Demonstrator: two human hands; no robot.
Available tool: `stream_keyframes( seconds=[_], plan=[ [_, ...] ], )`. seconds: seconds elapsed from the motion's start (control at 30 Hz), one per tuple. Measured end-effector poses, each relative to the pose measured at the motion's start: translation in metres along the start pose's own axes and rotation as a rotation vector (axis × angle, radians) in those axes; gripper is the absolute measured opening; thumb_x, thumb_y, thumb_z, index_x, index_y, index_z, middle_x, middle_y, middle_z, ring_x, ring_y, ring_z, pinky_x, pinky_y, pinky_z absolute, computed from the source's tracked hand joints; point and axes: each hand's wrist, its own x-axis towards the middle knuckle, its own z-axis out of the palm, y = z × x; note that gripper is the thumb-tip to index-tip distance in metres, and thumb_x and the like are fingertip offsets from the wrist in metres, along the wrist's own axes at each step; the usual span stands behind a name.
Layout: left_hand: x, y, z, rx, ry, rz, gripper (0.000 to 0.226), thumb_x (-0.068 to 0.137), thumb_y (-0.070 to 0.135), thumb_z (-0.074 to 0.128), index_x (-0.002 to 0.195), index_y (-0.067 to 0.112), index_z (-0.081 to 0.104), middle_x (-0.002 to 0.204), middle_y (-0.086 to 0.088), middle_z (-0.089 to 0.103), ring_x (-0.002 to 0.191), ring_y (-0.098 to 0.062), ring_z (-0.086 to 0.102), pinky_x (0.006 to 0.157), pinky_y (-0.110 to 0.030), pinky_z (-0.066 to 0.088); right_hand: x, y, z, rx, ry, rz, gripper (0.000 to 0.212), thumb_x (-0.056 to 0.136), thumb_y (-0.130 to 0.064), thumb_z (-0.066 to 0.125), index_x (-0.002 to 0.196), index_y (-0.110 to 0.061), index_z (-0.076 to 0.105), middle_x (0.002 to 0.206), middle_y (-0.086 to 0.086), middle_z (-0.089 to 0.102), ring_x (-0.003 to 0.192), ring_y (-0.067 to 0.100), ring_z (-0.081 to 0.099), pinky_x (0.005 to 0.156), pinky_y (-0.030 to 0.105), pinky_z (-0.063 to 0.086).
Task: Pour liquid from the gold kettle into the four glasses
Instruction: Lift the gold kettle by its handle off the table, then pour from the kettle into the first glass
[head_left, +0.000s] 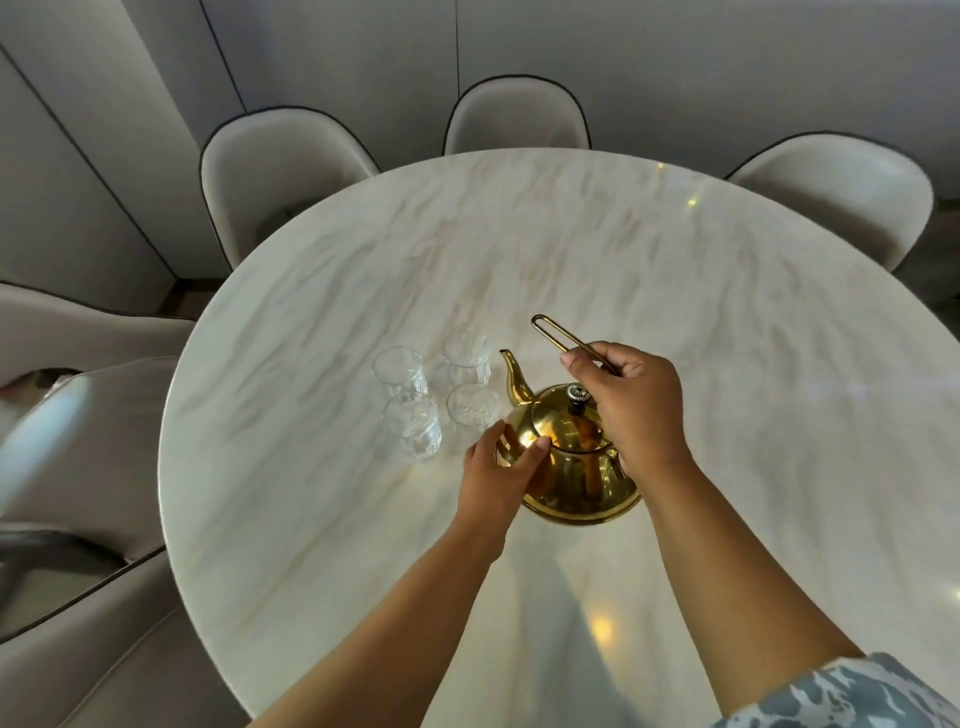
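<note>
A shiny gold kettle (571, 467) stands upright on the round marble table (571, 249), its spout pointing up and left toward the glasses. My right hand (631, 410) is closed around the thin gold wire handle, which sticks out past my fingers. My left hand (501, 467) rests against the kettle's left side, thumb on its shoulder. Several clear ribbed glasses stand in a tight square just left of the spout: far left (399, 370), far right (466, 357), near left (413, 426), near right (471, 408). They look empty.
Pale upholstered chairs ring the table: three at the far edge (280, 176), (517, 117), (841, 192), and more along the left side (88, 467). A grey panelled wall stands behind them. A blurred pale object (41, 431) shows at the left.
</note>
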Motion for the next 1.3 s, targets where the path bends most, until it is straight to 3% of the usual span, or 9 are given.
stream_keyframes(
  seconds=[0.13, 0.27, 0.33, 0.43, 0.57, 0.77, 0.87, 1.03, 1.3],
  plan=[
    [-0.01, -0.009, -0.01, -0.097, -0.04, -0.087, 0.064, 0.082, 0.043, 0.076, 0.138, 0.025, 0.051, 0.142, -0.003, 0.047, 0.108, -0.023, 0.063, 0.081, -0.037, 0.059, -0.009, -0.001, 0.008, -0.107, -0.082, -0.047, 0.034, 0.087, -0.038, 0.068, 0.105, -0.011, 0.077, 0.093, 0.003, 0.078, 0.088, 0.015, 0.071, 0.064, 0.017, 0.047],
    [-0.019, -0.011, -0.017, -0.148, -0.071, -0.153, 0.061, 0.084, 0.04, 0.075, 0.137, 0.023, 0.052, 0.139, -0.007, 0.052, 0.097, -0.016, 0.064, 0.066, -0.032, 0.058, -0.009, -0.003, 0.016, -0.197, -0.119, -0.047, 0.04, 0.087, -0.04, 0.068, 0.113, -0.011, 0.075, 0.109, 0.006, 0.076, 0.1, 0.019, 0.069, 0.076, 0.025, 0.052],
    [-0.021, -0.01, -0.019, -0.154, -0.083, -0.178, 0.061, 0.085, 0.04, 0.074, 0.138, 0.022, 0.051, 0.136, -0.009, 0.055, 0.091, -0.012, 0.064, 0.068, -0.034, 0.059, -0.008, -0.005, 0.02, -0.23, -0.135, -0.048, 0.041, 0.086, -0.041, 0.068, 0.114, -0.012, 0.075, 0.113, 0.006, 0.074, 0.103, 0.02, 0.068, 0.08, 0.029, 0.054],
    [-0.021, -0.012, -0.021, -0.148, -0.096, -0.221, 0.066, 0.085, 0.04, 0.073, 0.143, 0.02, 0.048, 0.135, -0.009, 0.057, 0.102, -0.019, 0.061, 0.079, -0.043, 0.06, -0.008, -0.01, 0.026, -0.289, -0.167, -0.043, 0.04, 0.087, -0.041, 0.067, 0.112, -0.012, 0.075, 0.111, 0.006, 0.075, 0.099, 0.02, 0.069, 0.083, 0.031, 0.055],
    [-0.015, -0.016, -0.024, -0.155, -0.101, -0.25, 0.063, 0.087, 0.038, 0.072, 0.141, 0.017, 0.049, 0.104, 0.001, 0.064, 0.087, -0.012, 0.062, 0.09, -0.052, 0.058, -0.007, -0.017, 0.032, -0.364, -0.198, -0.053, 0.038, 0.088, -0.04, 0.066, 0.109, -0.01, 0.076, 0.103, 0.007, 0.077, 0.09, 0.021, 0.069, 0.081, 0.033, 0.058],
    [-0.017, -0.017, -0.029, -0.168, -0.13, -0.274, 0.064, 0.085, 0.042, 0.073, 0.138, 0.016, 0.05, 0.122, -0.008, 0.063, 0.109, -0.026, 0.064, 0.087, -0.053, 0.06, -0.005, -0.029, 0.039, -0.453, -0.248, -0.048, 0.034, 0.088, -0.038, 0.065, 0.101, -0.009, 0.076, 0.093, 0.009, 0.076, 0.087, 0.025, 0.069, 0.08, 0.04, 0.06],
    [-0.017, -0.015, -0.03, -0.174, -0.143, -0.276, 0.062, 0.084, 0.043, 0.074, 0.135, 0.016, 0.052, 0.123, -0.009, 0.063, 0.106, -0.026, 0.066, 0.084, -0.052, 0.061, -0.004, -0.034, 0.04, -0.487, -0.249, -0.053, 0.034, 0.088, -0.037, 0.066, 0.101, -0.007, 0.075, 0.094, 0.011, 0.075, 0.088, 0.027, 0.069, 0.081, 0.041, 0.059],
    [-0.02, -0.012, -0.029, -0.177, -0.157, -0.29, 0.062, 0.082, 0.046, 0.075, 0.132, 0.016, 0.053, 0.122, -0.009, 0.064, 0.103, -0.025, 0.068, 0.078, -0.049, 0.063, 0.0, -0.039, 0.04, -0.523, -0.258, -0.042, 0.039, 0.088, -0.039, 0.066, 0.113, -0.009, 0.073, 0.104, 0.009, 0.075, 0.096, 0.025, 0.068, 0.079, 0.03, 0.053],
    [-0.022, -0.008, -0.031, -0.172, -0.167, -0.298, 0.062, 0.081, 0.048, 0.074, 0.13, 0.015, 0.055, 0.119, -0.01, 0.064, 0.112, -0.032, 0.064, 0.078, -0.051, 0.063, 0.001, -0.046, 0.042, -0.575, -0.287, -0.044, 0.035, 0.088, -0.038, 0.066, 0.101, -0.008, 0.076, 0.082, 0.009, 0.071, 0.079, 0.024, 0.065, 0.066, 0.026, 0.046]
  ],
)
